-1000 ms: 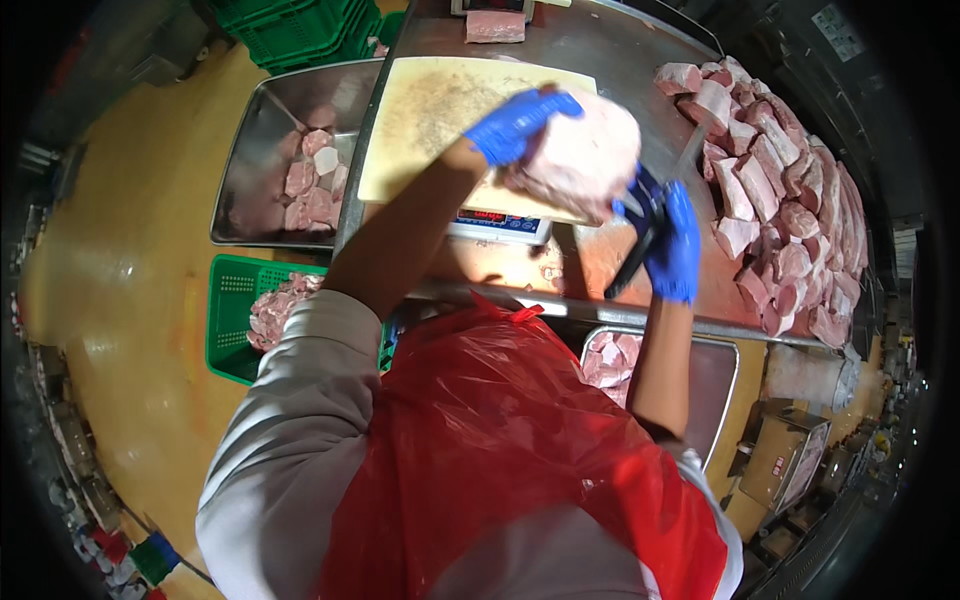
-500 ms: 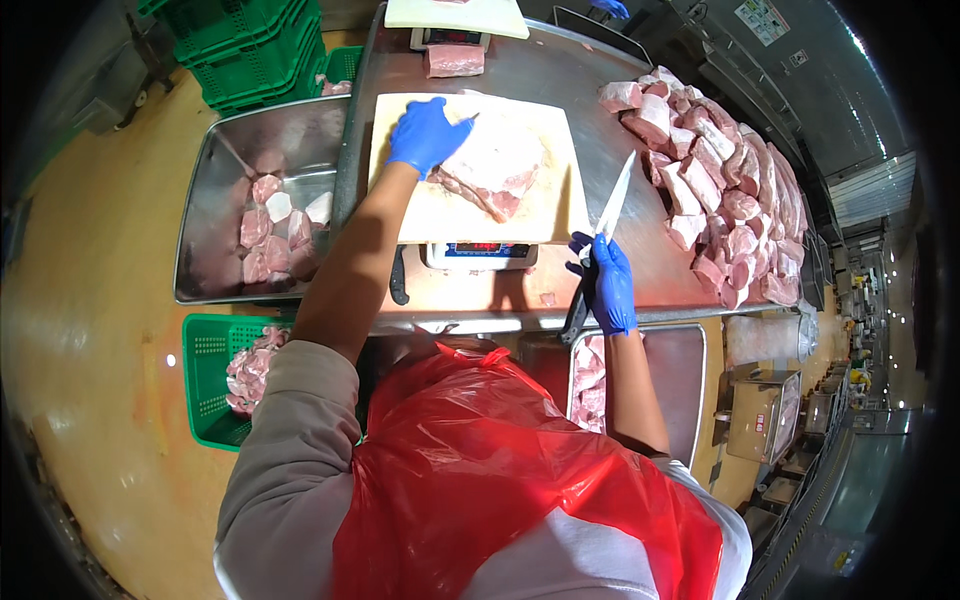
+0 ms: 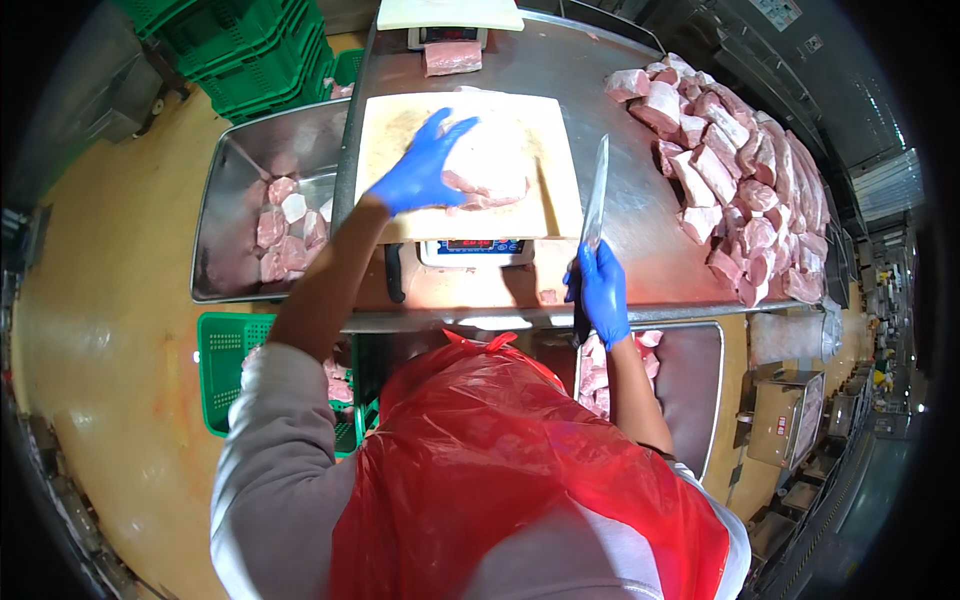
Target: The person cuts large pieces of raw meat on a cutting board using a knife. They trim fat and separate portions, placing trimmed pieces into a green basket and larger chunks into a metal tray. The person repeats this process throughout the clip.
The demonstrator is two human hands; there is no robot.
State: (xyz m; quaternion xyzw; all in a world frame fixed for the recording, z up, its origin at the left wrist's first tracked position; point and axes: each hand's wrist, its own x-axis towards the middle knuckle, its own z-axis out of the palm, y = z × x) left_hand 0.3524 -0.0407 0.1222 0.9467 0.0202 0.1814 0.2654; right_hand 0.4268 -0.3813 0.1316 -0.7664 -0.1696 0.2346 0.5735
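My left hand (image 3: 425,172), in a blue glove, reaches over the left side of a pale slab of raw meat (image 3: 498,155). Its fingers are stretched and spread, the thumb side at the meat's near left edge. The slab lies on a white cutting board (image 3: 390,130), its top washed out by glare. Under the board's near edge is a digital scale (image 3: 477,252). To the right of the board, my right hand (image 3: 603,292), also gloved in blue, is closed round a knife (image 3: 597,190). The blade points up and away; the hand mostly hides the handle.
A large heap of meat pieces (image 3: 735,180) covers the table's right side. Another knife's black handle (image 3: 394,273) lies beside the scale. Left of the table, a metal tub (image 3: 215,240) holds cut pieces. A green basket (image 3: 215,375) and a metal tray (image 3: 700,390) with meat sit below the near edge.
My left hand has moved nearer and its fingers have spread wider. The slab's near edge has shifted, and it looks shorter. The knife stays in my right hand, its blade now more upright.
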